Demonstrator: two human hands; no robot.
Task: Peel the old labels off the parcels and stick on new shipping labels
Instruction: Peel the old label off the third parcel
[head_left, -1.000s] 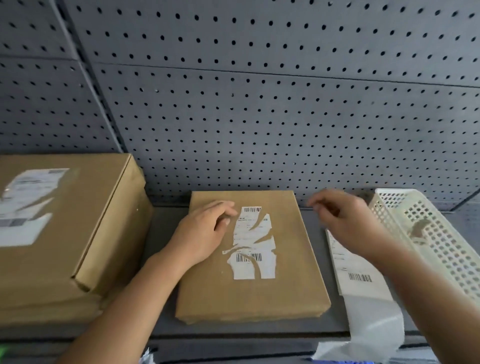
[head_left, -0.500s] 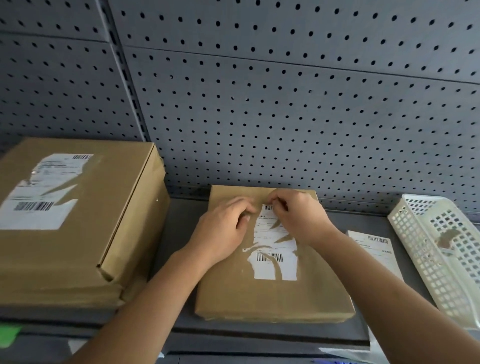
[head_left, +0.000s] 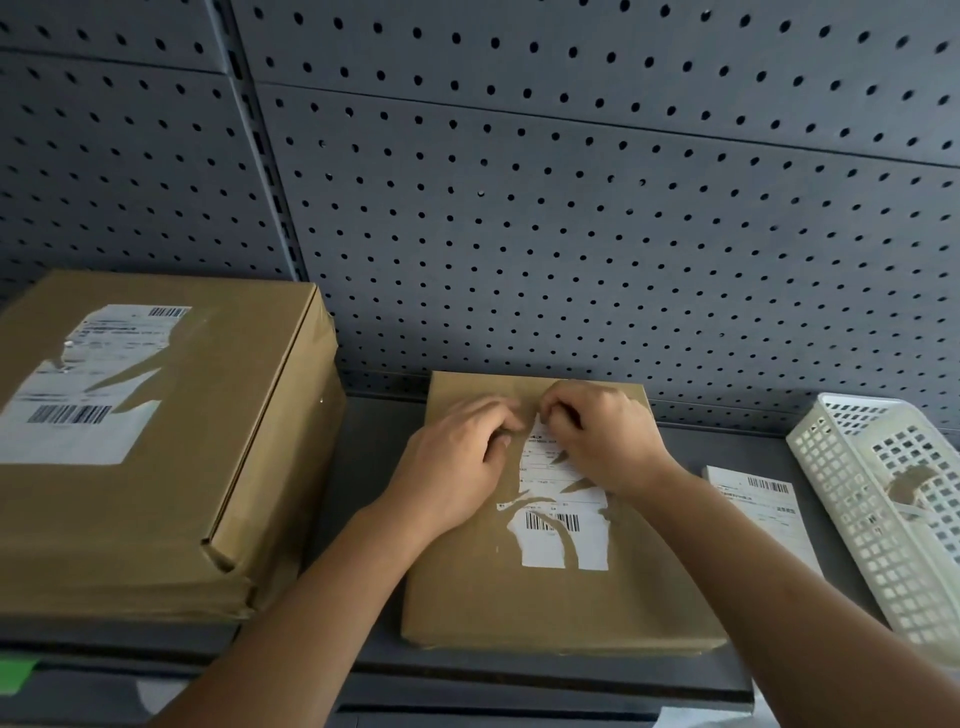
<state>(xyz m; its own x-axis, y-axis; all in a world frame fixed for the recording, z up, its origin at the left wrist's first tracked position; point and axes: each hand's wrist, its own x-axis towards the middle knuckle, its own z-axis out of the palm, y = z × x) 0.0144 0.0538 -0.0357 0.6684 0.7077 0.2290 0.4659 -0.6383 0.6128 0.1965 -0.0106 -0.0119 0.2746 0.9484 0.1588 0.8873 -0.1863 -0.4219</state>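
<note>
White label (head_left: 563, 514) now pinched by right hand (head_left: 602, 441); left hand (head_left: 457, 467) beside, grip unclear.

Two brown boxes sit on one shelf (head_left: 363, 457): a big box (head_left: 218, 467) and a flat box (head_left: 483, 597). Two torn labels: the big box label (head_left: 78, 421) and the flat box label (head_left: 563, 540). One clean label (head_left: 763, 512). One white basket (head_left: 841, 483). Two hands: left hand (head_left: 452, 473), right hand (head_left: 605, 441).
</note>
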